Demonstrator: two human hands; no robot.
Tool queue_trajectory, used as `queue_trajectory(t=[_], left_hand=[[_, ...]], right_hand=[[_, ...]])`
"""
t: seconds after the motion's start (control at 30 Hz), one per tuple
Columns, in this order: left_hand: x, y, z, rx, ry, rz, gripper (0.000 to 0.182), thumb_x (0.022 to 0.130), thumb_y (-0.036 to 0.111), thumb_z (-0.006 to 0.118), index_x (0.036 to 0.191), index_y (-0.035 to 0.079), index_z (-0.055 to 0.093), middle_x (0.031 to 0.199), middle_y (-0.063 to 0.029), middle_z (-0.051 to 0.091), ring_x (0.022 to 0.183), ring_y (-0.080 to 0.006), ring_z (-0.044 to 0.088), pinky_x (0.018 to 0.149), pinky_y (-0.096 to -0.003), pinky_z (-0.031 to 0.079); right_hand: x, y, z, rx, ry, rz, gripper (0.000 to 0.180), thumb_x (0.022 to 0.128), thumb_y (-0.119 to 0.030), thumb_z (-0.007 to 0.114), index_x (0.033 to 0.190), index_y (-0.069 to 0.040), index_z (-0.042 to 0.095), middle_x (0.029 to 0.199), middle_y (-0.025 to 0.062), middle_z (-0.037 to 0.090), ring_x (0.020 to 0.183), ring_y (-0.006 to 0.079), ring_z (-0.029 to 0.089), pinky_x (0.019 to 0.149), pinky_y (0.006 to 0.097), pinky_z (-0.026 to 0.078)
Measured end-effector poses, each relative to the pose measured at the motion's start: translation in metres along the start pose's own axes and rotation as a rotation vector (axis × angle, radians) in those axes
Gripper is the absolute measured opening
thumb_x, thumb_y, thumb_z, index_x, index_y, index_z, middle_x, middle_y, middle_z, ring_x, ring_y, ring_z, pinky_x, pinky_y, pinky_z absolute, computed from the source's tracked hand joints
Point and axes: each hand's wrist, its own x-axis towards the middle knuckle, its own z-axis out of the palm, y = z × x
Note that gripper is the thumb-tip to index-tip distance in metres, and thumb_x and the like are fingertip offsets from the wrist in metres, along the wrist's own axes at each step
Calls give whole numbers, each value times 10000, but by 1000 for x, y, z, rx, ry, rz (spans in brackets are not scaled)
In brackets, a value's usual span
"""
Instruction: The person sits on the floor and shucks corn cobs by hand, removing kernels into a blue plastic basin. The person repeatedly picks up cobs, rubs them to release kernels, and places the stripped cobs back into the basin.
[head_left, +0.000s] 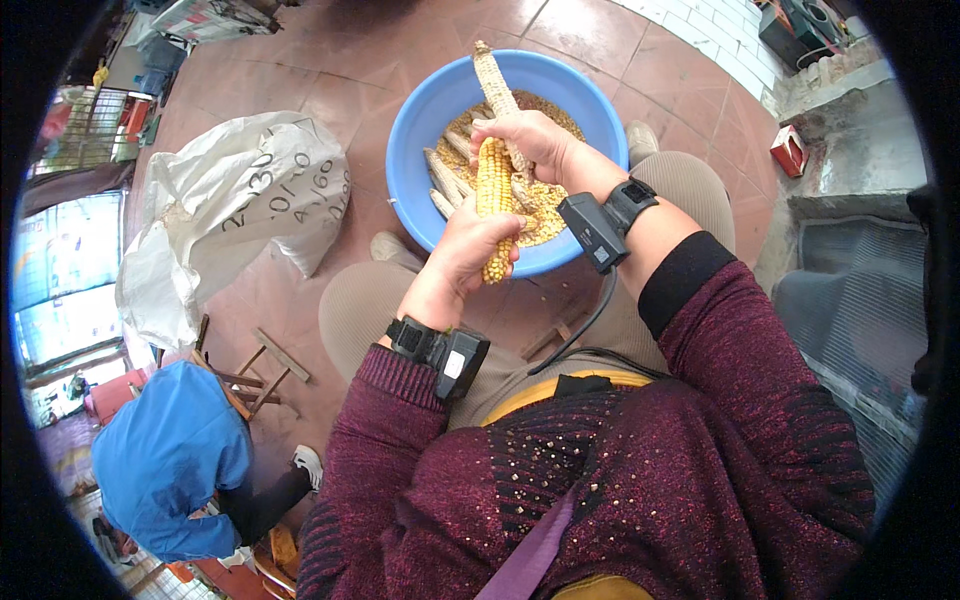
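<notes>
Above a blue plastic basin (409, 169), my left hand (472, 238) is closed around the lower part of a yellow corn cob (494, 180) that still bears kernels. My right hand (536, 142) grips a bare, pale corncob (495, 81), whose far end points up past the basin's rim. The two cobs lie against each other, and the fingers of the right hand hide part of both. Inside the basin, loose yellow kernels (544, 232) cover the bottom. Several stripped cobs (448, 176) rest on the kernels at the left side.
A white woven sack (247, 187) with handwritten marks stands on the tiled floor (330, 90) to the left. Below it are a wooden stool (262, 375) and a person in a blue garment (172, 457). A small red box (789, 151) sits on a concrete ledge (862, 135) at right.
</notes>
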Motion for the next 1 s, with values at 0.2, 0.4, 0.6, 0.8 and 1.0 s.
queue_trajectory(t=[0.2,0.4,0.6,0.8,1.0], left_hand=[[10,-8,20,404,286,89,445,739,10,649,1135,1,446,842,-96,599,525,-139,585,422,-251,473],[5,-3,13,293,133,-6,454,764,35,647,1163,32,429,805,-86,597,499,-143,577,368,-274,461],[1,-5,2,-32,8,-18,315,811,55,639,1080,47,475,731,-50,563,476,-133,549,351,-271,452],[6,-9,-13,-261,-107,-56,329,856,127,597,1147,42,471,745,-59,555,563,-145,554,409,-278,473],[8,-9,-19,-420,-204,-91,388,865,151,587,1216,39,464,758,-72,556,563,-147,542,425,-272,470]], right_hand=[[-1,8,13,-227,167,-44,189,832,-142,657,944,0,603,779,96,634,706,188,620,644,329,523],[-1,10,8,-260,287,-101,205,815,-61,648,988,22,577,800,107,633,718,211,648,625,323,533],[1,9,3,-380,264,-97,249,835,-180,682,970,20,620,810,105,645,706,200,644,644,323,527],[5,1,-7,-107,169,-7,318,884,-321,641,944,-9,655,859,91,652,793,196,638,714,336,528],[4,-4,-7,-10,106,20,251,885,-266,634,935,-20,651,920,94,670,832,186,640,749,335,530]])
